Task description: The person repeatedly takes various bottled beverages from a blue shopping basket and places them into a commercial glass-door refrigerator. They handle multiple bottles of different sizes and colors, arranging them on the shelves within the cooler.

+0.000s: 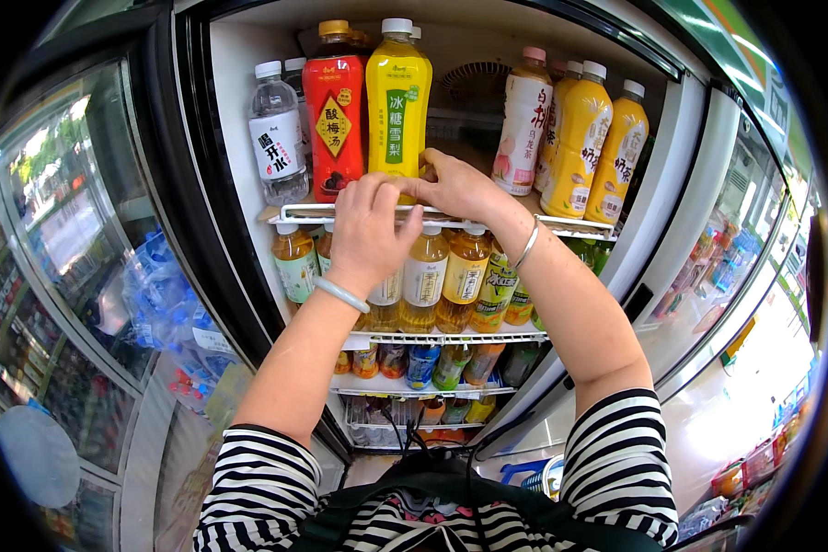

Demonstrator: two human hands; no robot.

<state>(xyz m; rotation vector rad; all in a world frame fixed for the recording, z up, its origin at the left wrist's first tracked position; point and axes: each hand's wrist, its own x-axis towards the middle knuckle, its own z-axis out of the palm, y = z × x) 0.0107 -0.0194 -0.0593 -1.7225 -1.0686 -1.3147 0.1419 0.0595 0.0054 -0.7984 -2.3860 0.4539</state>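
Note:
Both hands reach to the front edge of the top wire shelf (303,214) in an upright drinks cooler. My right hand (448,181) touches the lower right side of a yellow drink bottle (417,90), its fingers bent beside the base; whether it grips the bottle cannot be told. My left hand (372,228) lies at the white shelf rail below, fingers curled forward and thumb apart; its fingertips are partly hidden. Left of the yellow bottle stand a red drink bottle (332,83) and a clear water bottle (274,131). Bottles of amber tea (424,276) fill the shelf beneath.
A white and pink bottle (522,124) and several orange-yellow bottles (579,145) stand at the top shelf's right. Lower shelves (428,390) hold more bottles. Glass doors flank the opening, with wrapped water bottles (172,303) at left and a blue basket (545,479) low at right.

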